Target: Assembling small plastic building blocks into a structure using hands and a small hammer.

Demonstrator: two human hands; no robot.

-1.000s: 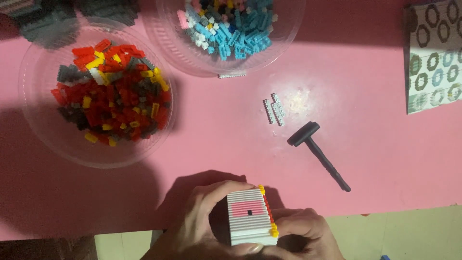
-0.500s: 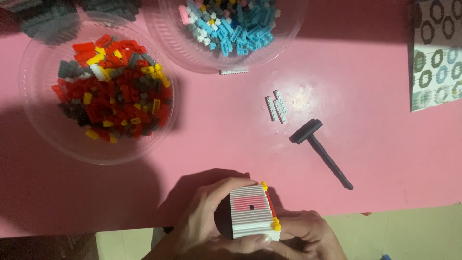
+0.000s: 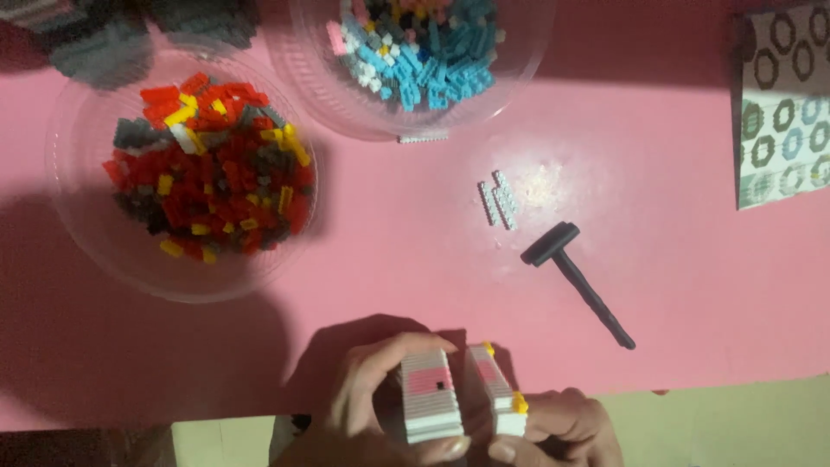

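Note:
Both of my hands are at the bottom edge, over the front of the pink table. My left hand grips a white ribbed block piece with a pink patch and a small black square. My right hand grips a second white piece with pink and yellow bricks on it. The two pieces stand side by side with a narrow gap between them. My lower fingers and palms are cut off by the frame.
A clear bowl of red, grey and yellow bricks sits at the left. A second bowl with blue, pink and white bricks is at the top. Small grey bricks, a black T-shaped tool and a patterned sheet lie to the right.
The white block that my hands held as one piece is now split into two parts, one in each hand, with a gap between them.

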